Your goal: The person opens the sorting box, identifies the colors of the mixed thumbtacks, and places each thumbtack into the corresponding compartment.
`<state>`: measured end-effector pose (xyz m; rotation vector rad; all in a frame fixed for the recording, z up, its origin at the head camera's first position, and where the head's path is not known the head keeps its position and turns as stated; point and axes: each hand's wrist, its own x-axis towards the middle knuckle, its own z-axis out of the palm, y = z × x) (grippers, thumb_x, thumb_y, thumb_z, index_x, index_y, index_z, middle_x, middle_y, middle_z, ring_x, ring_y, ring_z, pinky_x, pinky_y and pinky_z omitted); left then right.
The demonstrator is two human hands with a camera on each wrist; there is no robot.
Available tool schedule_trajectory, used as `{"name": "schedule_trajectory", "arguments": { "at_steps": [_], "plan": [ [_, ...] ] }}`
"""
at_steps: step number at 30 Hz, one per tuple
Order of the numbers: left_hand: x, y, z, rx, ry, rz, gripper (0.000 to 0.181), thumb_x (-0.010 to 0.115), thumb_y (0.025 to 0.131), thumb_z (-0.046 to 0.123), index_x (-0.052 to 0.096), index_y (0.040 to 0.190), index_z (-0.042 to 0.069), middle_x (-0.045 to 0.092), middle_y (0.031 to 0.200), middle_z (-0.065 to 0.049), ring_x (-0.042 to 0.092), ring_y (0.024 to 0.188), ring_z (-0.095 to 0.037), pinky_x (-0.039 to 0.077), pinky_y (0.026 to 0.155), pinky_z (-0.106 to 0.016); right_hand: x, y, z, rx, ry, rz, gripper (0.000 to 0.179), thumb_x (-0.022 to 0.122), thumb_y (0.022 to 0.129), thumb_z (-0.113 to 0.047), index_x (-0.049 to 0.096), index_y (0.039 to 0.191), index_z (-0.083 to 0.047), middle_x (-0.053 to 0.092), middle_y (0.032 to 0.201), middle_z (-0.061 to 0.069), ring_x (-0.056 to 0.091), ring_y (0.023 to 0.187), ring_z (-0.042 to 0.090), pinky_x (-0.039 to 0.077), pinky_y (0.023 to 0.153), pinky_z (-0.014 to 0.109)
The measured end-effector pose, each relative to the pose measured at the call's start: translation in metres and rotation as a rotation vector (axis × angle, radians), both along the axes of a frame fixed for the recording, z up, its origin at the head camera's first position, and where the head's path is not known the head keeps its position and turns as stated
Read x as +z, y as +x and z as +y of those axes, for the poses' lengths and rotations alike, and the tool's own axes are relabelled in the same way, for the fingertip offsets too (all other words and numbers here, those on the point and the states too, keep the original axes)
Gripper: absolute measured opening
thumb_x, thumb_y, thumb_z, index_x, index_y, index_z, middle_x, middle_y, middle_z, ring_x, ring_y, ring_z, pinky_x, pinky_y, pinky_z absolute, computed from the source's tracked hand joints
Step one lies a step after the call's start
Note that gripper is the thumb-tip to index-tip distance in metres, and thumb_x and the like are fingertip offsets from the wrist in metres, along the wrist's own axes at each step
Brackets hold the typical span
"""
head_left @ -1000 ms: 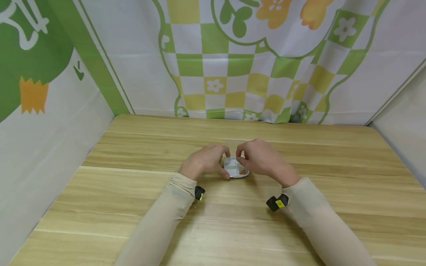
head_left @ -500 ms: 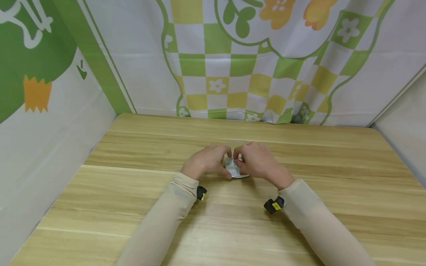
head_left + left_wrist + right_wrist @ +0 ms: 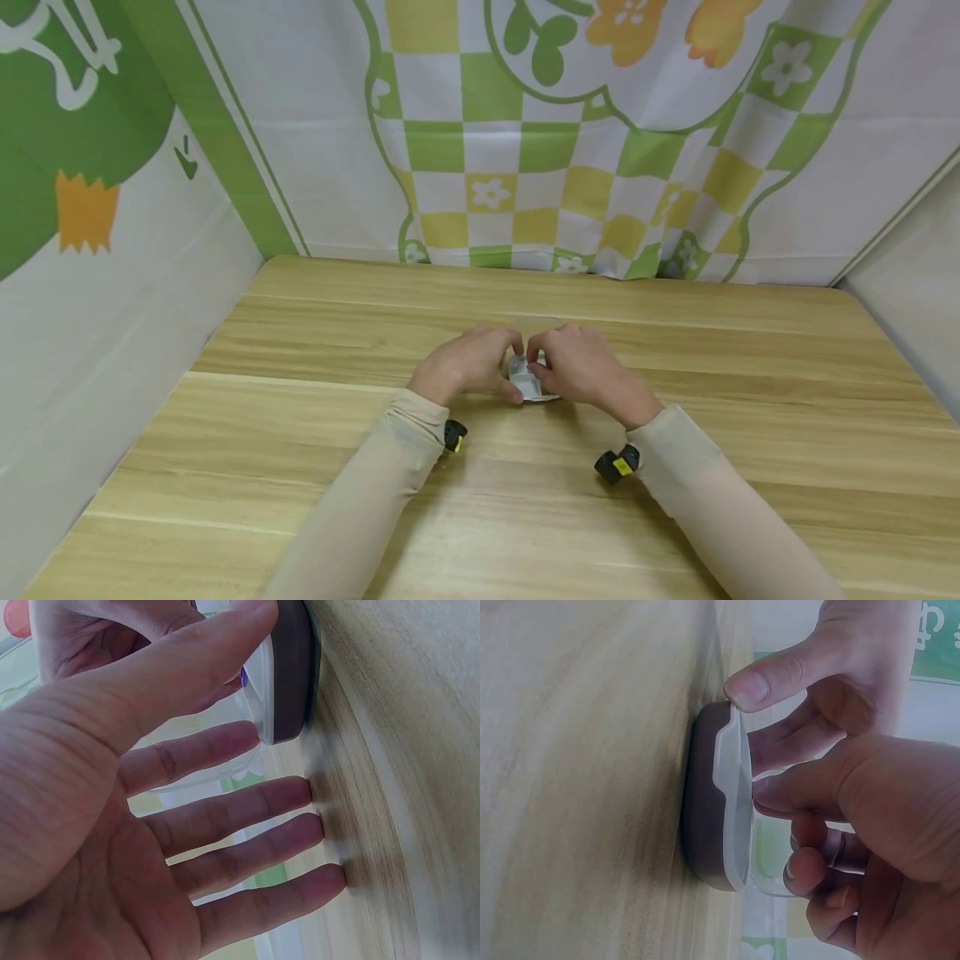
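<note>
A small pill box (image 3: 527, 387) sits on the table, its white insert (image 3: 737, 817) divided into compartments above a dark brown base (image 3: 705, 796). Its clear lid (image 3: 774, 890) stands raised at the far side. My left hand (image 3: 468, 364) holds the box at the left, thumb at the near rim and index finger at the far rim, with the other fingers stretched towards the table. Over the compartments, my right hand (image 3: 583, 367) has thumb and index finger together, and a tiny purple piece (image 3: 244, 677) shows at these fingertips. The right-hand compartments are mostly hidden under this hand.
A wood-grain table (image 3: 315, 333) spreads around the box. Behind it hangs a green, white and yellow checked curtain (image 3: 525, 192), and a printed cloth wall (image 3: 150, 317) stands at the left. Each wrist wears a black camera (image 3: 617, 463).
My right hand has shifted slightly left and down over the box, covering the orange pieces that showed in its near right compartment. The left hand has kept its hold on the rim.
</note>
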<state>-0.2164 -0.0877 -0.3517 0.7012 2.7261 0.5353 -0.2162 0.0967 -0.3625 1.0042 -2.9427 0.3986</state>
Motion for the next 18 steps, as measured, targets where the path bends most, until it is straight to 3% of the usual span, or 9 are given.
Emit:
{"name": "schedule_trajectory", "arguments": {
  "at_steps": [5,18],
  "plan": [
    [-0.0004,-0.0001,-0.0007,-0.005,0.011,0.002,0.063,0.093,0.074,0.030,0.065,0.125,0.006,0.067,0.107,-0.005,0.058,0.096,-0.020,0.050,0.085,-0.038,0.0000,0.0005,-0.0005,0.008,-0.008,0.008,0.007,0.069,0.094,-0.014,0.076,0.095,-0.011,0.057,0.065,-0.005,0.046,0.053,0.011,0.034,0.045,0.027],
    [0.0001,0.0003,-0.0007,-0.005,0.015,-0.011,0.063,0.093,0.074,0.029,0.065,0.126,0.005,0.067,0.111,-0.006,0.057,0.096,-0.020,0.049,0.085,-0.038,0.0008,0.0010,0.0003,0.017,-0.023,0.001,0.006,0.071,0.093,-0.014,0.075,0.095,-0.010,0.057,0.065,-0.005,0.045,0.052,0.011,0.033,0.046,0.027]
  ]
}}
